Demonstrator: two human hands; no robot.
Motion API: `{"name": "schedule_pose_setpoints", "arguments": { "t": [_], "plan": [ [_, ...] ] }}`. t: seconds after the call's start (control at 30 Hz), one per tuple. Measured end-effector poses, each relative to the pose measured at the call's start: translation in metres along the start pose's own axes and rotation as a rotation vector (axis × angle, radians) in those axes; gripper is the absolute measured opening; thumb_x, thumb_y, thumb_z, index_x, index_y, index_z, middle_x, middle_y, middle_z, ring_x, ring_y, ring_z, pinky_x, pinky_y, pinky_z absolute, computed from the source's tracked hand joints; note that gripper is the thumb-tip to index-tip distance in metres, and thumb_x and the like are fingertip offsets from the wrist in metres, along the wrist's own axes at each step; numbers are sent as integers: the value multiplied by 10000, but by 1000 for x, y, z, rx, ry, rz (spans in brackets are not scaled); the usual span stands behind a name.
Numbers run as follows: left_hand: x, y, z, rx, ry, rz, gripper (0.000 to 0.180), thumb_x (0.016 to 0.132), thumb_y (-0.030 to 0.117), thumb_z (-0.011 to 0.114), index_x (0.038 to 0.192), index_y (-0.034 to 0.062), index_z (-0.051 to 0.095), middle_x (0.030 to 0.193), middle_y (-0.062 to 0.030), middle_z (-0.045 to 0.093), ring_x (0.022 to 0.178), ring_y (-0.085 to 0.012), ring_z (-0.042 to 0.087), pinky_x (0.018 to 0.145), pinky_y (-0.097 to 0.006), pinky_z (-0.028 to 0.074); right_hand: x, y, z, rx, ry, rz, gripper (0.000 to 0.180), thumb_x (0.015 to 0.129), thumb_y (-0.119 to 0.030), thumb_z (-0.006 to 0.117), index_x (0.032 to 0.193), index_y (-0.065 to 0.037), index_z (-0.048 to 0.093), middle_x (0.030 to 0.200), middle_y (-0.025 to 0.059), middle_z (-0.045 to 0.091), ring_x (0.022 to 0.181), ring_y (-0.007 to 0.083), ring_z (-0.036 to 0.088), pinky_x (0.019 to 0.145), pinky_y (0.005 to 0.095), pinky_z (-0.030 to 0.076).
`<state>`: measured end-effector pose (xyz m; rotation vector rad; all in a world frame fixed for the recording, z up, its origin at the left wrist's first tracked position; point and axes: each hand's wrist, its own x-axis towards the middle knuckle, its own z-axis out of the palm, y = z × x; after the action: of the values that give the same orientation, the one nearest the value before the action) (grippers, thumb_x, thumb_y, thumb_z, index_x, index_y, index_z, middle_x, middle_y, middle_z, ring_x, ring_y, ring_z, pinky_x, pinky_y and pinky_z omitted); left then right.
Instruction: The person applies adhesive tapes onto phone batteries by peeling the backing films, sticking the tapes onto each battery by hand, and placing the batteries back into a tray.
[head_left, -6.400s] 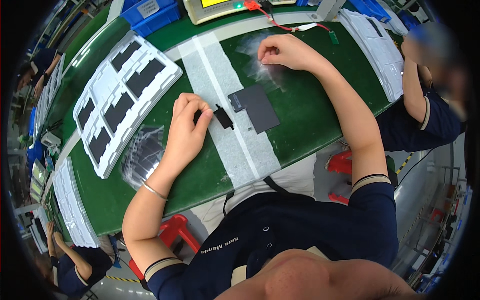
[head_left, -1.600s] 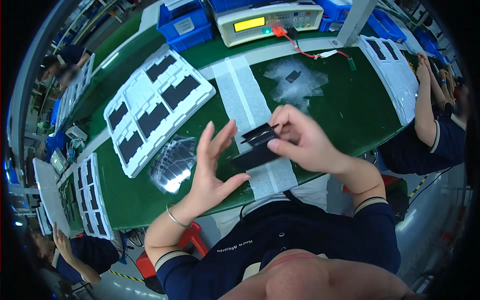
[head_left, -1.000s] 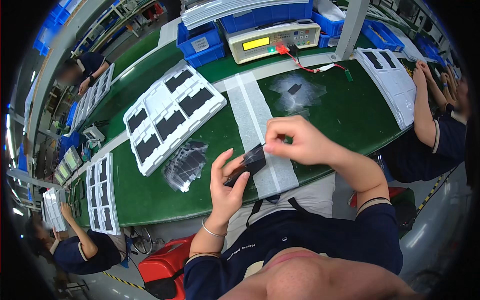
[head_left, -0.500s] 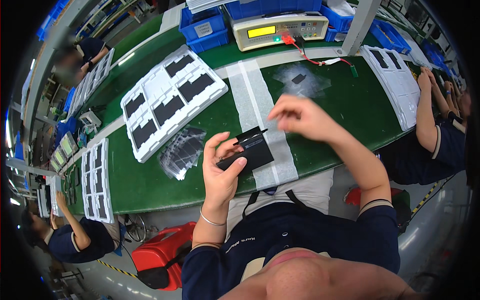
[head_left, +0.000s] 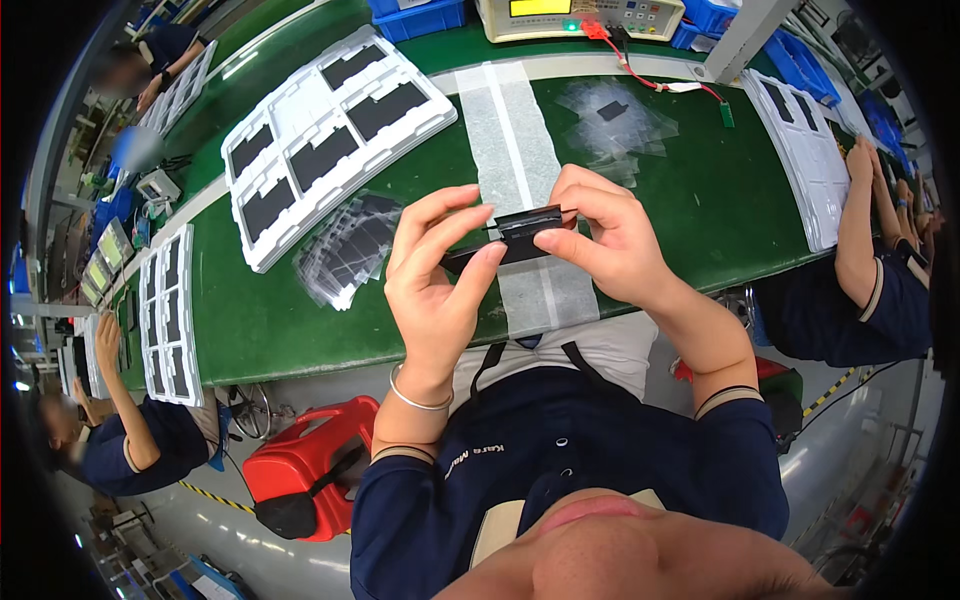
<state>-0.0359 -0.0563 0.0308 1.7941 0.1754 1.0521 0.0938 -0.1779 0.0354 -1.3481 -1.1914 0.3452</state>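
A flat black pack [head_left: 525, 247], with a narrower folded section along its far edge, is held above the near part of the green bench. My left hand [head_left: 432, 275] grips its left end, thumb on the near side and fingers behind. At the right end, my right hand [head_left: 618, 245] pinches the narrow upper section between thumb and fingers. Below the pack runs a whitish textured strip [head_left: 515, 150] across the bench. Left of my hands lies a fanned pile of clear film pieces [head_left: 345, 250].
A white tray [head_left: 290, 118] holding several black packs stands at the left. Far right of centre, a small black piece [head_left: 611, 111] rests on clear films [head_left: 645, 128]. A tester [head_left: 600, 20] with a red lead [head_left: 650, 82] is behind. Co-workers sit on both sides.
My right hand has come left and down from the air and taken hold of the pack's right end. The pack has moved up and tilted edge-on. The whole view has shifted slightly.
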Motion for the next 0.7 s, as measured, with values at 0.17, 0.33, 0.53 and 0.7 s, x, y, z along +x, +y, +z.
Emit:
{"name": "schedule_pose_setpoints", "arguments": {
  "t": [0.17,0.33,0.53,0.7],
  "plan": [
    [-1,-2,0,-73,1,-24,188,648,-72,669,822,-6,642,896,-111,611,872,-213,578,766,-299,457,-6,-1,5,10,14,-19,108,724,-33,651,743,22,560,704,47,480,633,130,463,572,244,377],
    [-2,-5,2,-111,56,64,170,621,-83,684,764,-2,638,850,-100,617,863,-231,572,742,-308,468,-7,-1,12,-21,52,-82,100,712,-17,657,755,22,576,703,57,492,618,139,477,544,244,378],
    [-2,-9,7,28,134,217,178,601,-86,691,742,14,646,816,-79,621,874,-247,556,733,-326,452,-10,1,23,-360,216,-314,158,632,-14,691,770,-7,616,638,59,487,540,179,466,465,271,355],
    [-4,-9,18,145,185,293,214,603,-74,680,796,10,643,862,-90,612,902,-278,539,759,-348,441,-9,4,30,-528,356,-514,208,586,-12,703,776,0,617,618,47,480,508,183,447,438,280,338]
  ]
}}
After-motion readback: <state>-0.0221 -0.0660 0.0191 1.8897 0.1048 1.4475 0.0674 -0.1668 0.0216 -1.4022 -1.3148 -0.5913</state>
